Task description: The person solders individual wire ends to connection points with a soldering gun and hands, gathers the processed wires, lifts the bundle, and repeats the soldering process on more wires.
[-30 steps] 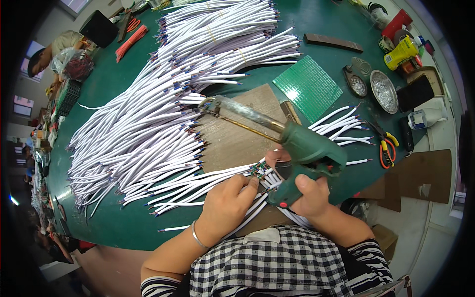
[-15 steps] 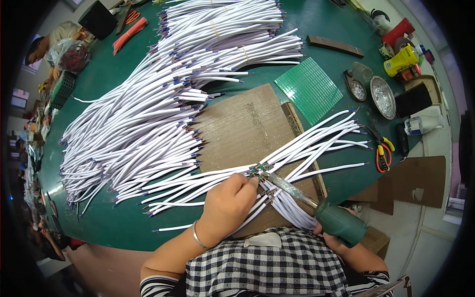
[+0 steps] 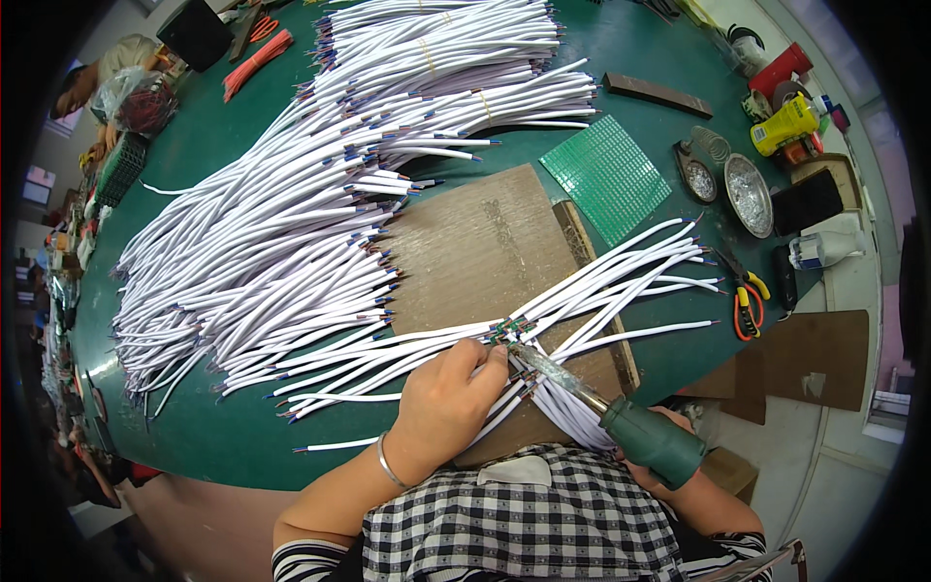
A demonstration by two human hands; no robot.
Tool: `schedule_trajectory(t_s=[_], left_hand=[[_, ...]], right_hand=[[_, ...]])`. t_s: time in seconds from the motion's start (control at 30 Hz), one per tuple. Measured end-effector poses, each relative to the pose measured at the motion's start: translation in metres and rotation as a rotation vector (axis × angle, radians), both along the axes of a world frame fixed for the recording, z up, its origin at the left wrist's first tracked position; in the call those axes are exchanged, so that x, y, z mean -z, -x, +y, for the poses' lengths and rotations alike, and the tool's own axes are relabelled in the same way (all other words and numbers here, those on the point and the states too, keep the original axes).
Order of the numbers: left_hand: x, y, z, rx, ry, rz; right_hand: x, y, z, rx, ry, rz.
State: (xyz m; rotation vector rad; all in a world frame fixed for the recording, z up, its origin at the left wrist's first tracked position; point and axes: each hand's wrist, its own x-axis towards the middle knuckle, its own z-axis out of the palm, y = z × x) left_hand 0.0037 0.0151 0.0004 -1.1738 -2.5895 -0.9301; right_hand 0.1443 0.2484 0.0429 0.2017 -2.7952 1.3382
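White cables [image 3: 417, 351] with small green boards [image 3: 511, 331] at their ends lie across the brown wooden board [image 3: 475, 242]. My left hand [image 3: 446, 400] rests over them, thumb and fingers pinched together close to the green boards; what is between the fingertips cannot be made out. A soldering iron [image 3: 654, 444] with a thick green handle slants in from the right, its metal tip beside my left fingertips. Wrapped around that handle is my right hand [image 3: 644, 474], partly hidden behind it. More white cables [image 3: 570, 412] run beneath the iron's shaft.
A large heap of white cables [image 3: 242, 262] covers the left of the green table. To the right are a green perforated board [image 3: 606, 179], metal dishes [image 3: 749, 194], orange-handled pliers [image 3: 748, 308], a yellow bottle [image 3: 786, 124] and a clear bottle [image 3: 824, 249]. Another person [image 3: 121, 63] is at far left.
The soldering iron's handle and my right hand have shifted slightly left and down. My left hand keeps its place with its fingers still pinched.
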Motion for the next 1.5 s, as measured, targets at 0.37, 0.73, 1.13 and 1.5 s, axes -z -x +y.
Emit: schedule_trajectory(t_s=[0.37,0.73,1.13,1.5], left_hand=[[0.001,0.000,0.000,0.010,0.019,0.026],[0.002,0.000,0.003,-0.015,-0.033,0.018],[-0.002,-0.001,0.002,0.002,0.035,0.025],[-0.006,-0.006,0.004,-0.083,-0.026,-0.058]], right_hand=[[-0.003,0.001,-0.001,0.044,-0.017,-0.065],[0.001,-0.002,0.007,-0.128,-0.355,0.165],[0.003,0.018,0.004,0.217,0.659,-0.211],[0.018,0.115,-0.050,0.166,1.342,-0.206]])
